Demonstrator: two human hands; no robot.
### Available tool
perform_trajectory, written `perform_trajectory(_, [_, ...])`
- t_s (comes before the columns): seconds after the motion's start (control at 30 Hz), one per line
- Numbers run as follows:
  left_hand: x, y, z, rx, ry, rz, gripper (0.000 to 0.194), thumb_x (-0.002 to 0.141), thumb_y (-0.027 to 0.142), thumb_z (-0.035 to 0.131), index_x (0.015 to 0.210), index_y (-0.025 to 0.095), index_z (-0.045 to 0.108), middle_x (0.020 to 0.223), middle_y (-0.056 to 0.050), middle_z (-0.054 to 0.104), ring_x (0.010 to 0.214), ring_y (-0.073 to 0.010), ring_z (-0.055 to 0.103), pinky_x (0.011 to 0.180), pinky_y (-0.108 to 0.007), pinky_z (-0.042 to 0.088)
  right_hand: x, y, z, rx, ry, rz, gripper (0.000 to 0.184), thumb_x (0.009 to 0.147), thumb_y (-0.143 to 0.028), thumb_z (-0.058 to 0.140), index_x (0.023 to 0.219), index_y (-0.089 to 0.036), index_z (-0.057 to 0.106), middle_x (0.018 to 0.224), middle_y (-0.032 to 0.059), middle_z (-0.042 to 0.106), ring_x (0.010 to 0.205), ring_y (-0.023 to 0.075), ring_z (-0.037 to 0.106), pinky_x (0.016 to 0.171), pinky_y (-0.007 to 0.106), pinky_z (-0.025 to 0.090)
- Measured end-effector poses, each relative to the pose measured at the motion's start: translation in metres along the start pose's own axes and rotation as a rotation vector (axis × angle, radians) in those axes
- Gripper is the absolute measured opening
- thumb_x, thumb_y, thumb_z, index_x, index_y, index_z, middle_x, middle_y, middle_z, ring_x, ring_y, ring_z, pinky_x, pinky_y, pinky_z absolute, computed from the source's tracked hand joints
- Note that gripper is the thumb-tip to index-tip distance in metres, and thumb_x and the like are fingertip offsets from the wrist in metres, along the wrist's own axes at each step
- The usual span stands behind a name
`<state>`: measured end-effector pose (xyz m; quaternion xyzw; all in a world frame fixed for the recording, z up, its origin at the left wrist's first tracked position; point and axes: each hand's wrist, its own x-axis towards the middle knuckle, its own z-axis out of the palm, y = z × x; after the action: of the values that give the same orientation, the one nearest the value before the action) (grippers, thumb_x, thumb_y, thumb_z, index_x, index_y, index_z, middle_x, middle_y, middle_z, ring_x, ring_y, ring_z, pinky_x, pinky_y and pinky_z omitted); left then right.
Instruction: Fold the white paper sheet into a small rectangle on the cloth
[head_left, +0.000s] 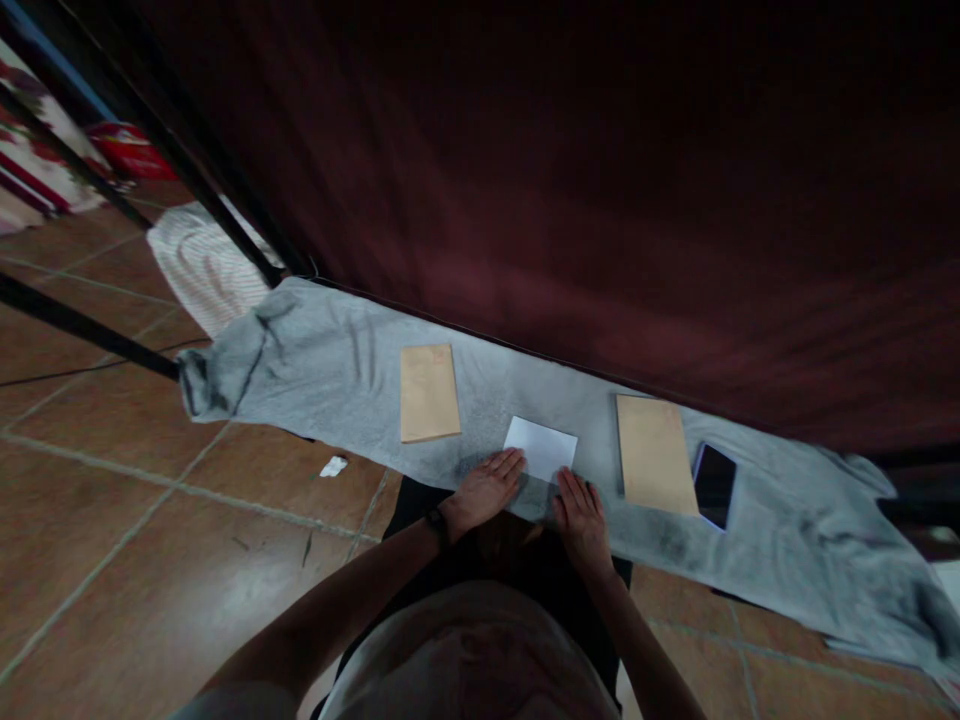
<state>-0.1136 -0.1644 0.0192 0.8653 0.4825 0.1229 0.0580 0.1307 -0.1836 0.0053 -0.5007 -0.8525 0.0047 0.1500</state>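
Observation:
A small white sheet of paper (pixel 541 447) lies on the grey cloth in front of me, perhaps folded, though I cannot make that out. My left hand (pixel 489 492), with a dark band on its wrist, rests its outstretched fingers at the sheet's lower left edge. At the lower right corner, my right hand (pixel 583 518) lies with its fingers stretched forward, the tips touching the paper. Neither hand is wrapped round anything. A brown envelope (pixel 429 393) is to the left of the sheet. To the right lies a brown envelope stack (pixel 655 455), seemingly thicker.
The grey cloth (pixel 337 370) covers a long narrow surface. A phone (pixel 715 486) lies beside the right-hand envelopes. Behind hangs a dark red curtain (pixel 525 200). Dark metal poles (pixel 90 325) stand at left. A crumpled white scrap (pixel 334 466) is on the tiled floor (pixel 187 560).

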Motion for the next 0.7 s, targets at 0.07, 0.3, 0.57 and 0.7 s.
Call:
perform_trajectory(0.07, [0.005,-0.003,-0.001,0.02,-0.026,0.008,0.043,0.099,0.018,0.039,0.141,0.015,0.049,0.149,-0.012,0.05,0.141,-0.0204,0.043,0.115,-0.038,0.036,0.007,0.002,0.0,0.011,0.023,0.014,0.045,0.103,-0.025,0.036,0.145,-0.015,0.046,0.146,0.0132,0.053,0.136,0.0257,0.047,0.115,0.049,0.031])
perform_trajectory(0.3, [0.026,-0.003,-0.013,0.052,-0.122,0.019,0.051,0.086,-0.001,0.042,0.132,0.015,0.057,0.138,-0.017,0.058,0.132,-0.0266,0.053,0.101,-0.043,0.049,0.026,0.006,0.0,0.023,-0.001,0.03,0.041,0.1,-0.027,0.045,0.14,-0.019,0.052,0.14,0.0121,0.059,0.127,0.0254,0.055,0.109,0.046,0.042])
perform_trajectory(0.57, [0.033,-0.006,-0.01,0.067,-0.065,0.027,0.05,0.083,-0.003,0.041,0.124,0.02,0.06,0.133,-0.014,0.061,0.126,-0.0264,0.056,0.092,-0.041,0.053,0.034,0.006,-0.006,-0.019,-0.06,0.039,0.038,0.097,-0.025,0.047,0.134,-0.021,0.058,0.136,0.0117,0.061,0.116,0.0261,0.061,0.101,0.043,0.047])
perform_trajectory(0.7, [0.034,-0.008,-0.008,0.054,-0.026,0.025,0.052,0.081,-0.003,0.038,0.117,0.025,0.062,0.128,-0.01,0.063,0.124,-0.025,0.058,0.093,-0.042,0.053,0.037,0.005,-0.008,-0.038,-0.085,0.033,0.038,0.097,-0.023,0.047,0.134,-0.022,0.057,0.135,0.0104,0.061,0.113,0.0254,0.061,0.099,0.041,0.046])
